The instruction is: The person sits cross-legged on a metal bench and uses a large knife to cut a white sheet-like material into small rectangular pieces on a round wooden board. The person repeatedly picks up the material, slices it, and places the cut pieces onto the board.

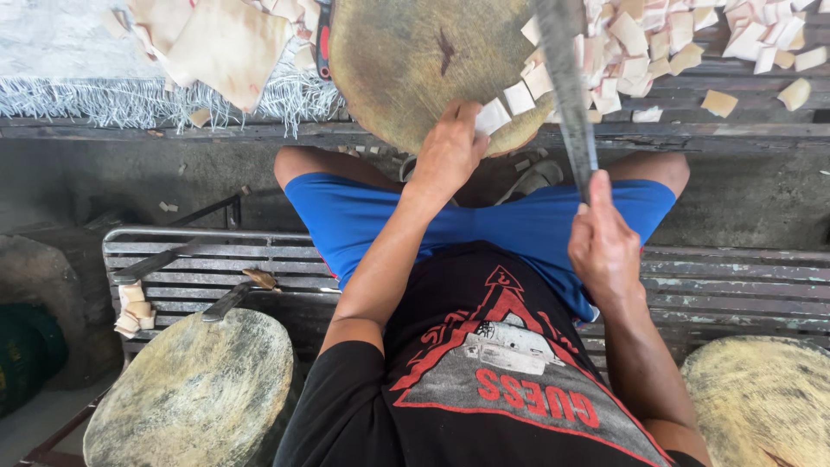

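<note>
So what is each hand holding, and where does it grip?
The right hand grips a long knife by its handle end. The left hand pinches a pale square piece at the round chopping block's edge.

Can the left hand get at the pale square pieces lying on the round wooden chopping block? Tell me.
Probably yes: the left hand rests on the round wooden chopping block's near edge, touching one pale square piece; nothing lies between it and the others.

I see a mottled olive-brown round wooden chopping block (415, 60) far ahead, pale cream square cut pieces (635, 52) scattered far right, my bright blue shorts (363, 216), and a black shirt (484, 380) with red-and-grey triangle print.
</note>
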